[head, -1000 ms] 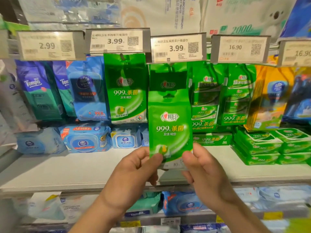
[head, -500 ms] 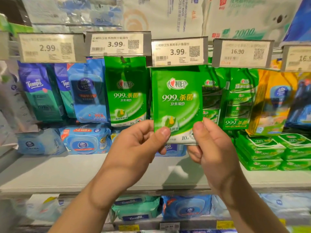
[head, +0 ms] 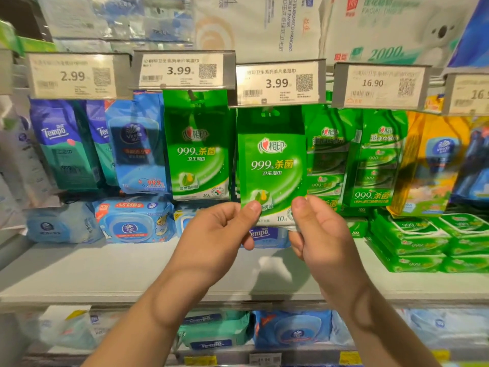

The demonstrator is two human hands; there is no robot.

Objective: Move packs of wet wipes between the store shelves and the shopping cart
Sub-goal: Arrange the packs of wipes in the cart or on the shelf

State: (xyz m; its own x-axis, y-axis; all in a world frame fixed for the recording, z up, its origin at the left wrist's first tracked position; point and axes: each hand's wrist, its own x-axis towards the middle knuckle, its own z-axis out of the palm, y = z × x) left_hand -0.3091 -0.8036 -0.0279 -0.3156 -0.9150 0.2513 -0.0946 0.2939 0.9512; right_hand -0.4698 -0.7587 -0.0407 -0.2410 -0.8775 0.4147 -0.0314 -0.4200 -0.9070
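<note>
**Green wipes pack at the hook**

While both hands pinch its lower corners, the flat green plastic wet-wipes pack (head: pixel 272 168) hangs upright under the 3.99 price tag (head: pixel 276 83); left hand (head: pixel 219 231) grips bottom-left, right hand (head: pixel 317 234) bottom-right; a matching green pack (head: pixel 197 152) hangs just beside it, above the pale shelf (head: pixel 105 271).

Both hands (head: pixel 219 229) (head: pixel 317 229) pinch green wipes pack (head: pixel 272 168).

Bright, even light; blurred, warped edges

Rightmost price tag (head: pixel 469 94) cut by the frame edge; fine print on the green pack (head: pixel 272 165) unreadable
</note>
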